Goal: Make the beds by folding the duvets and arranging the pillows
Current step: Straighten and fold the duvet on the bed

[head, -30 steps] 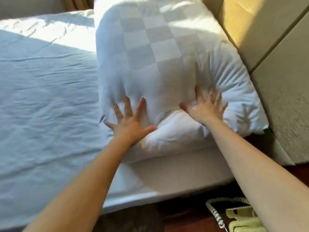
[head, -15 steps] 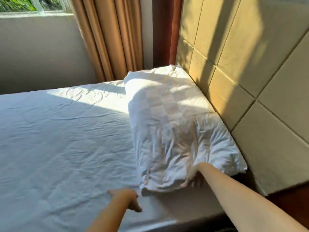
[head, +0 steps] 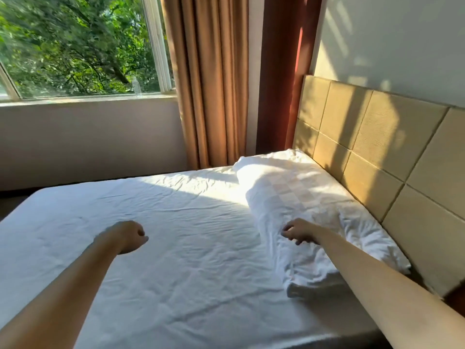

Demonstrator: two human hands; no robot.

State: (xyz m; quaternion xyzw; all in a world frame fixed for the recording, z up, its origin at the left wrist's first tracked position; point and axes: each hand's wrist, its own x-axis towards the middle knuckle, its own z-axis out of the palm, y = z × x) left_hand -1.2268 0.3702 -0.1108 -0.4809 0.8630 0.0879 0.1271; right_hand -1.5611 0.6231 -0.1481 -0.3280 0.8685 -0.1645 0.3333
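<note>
1. Left hand (head: 129, 236): fisted, empty, above sheet (head: 176, 260).
2. Right hand (head: 299, 234): curled on pillow (head: 297, 192), grip unclear tbh.
3. Pillow lying against headboard (head: 377, 137), so just smooth wrinkles and square the near corner.

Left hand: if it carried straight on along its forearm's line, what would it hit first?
Probably the far end of the pillow, after crossing bare sheet. The left hand seems to hover just above the sheet, though depth is unclear.
</note>
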